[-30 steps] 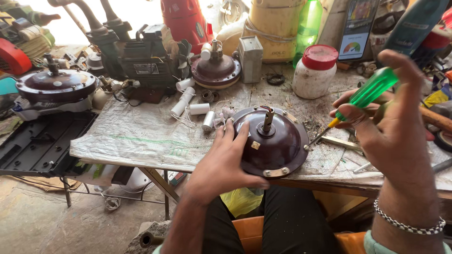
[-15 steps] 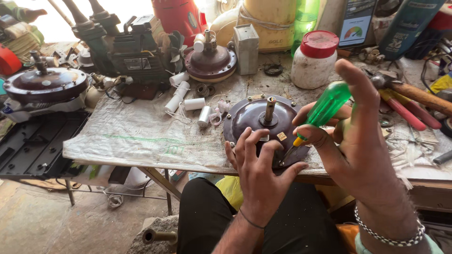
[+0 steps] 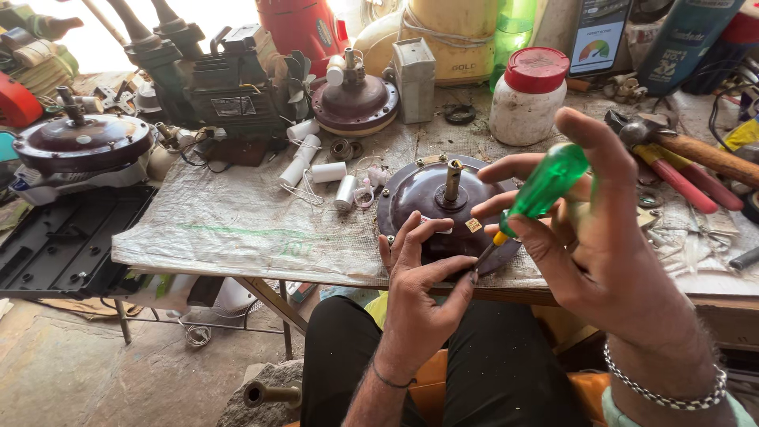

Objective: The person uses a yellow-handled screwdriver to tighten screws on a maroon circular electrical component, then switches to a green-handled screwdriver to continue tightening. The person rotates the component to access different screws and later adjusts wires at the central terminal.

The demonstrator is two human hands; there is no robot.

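Seemingly early on, my left hand (image 3: 419, 292) steadies the closed brown ceiling-fan motor (image 3: 443, 209) on the worktop (image 3: 237, 229), my right hand's (image 3: 609, 237) grip holding a green-handled screwdriver (image 3: 531, 202) at its rim, cover unopened.

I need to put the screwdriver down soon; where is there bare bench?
Free: the woven sheet left of the fan motor, below the white cylinders. Crowded: the back row around the white jar and the hammer side.
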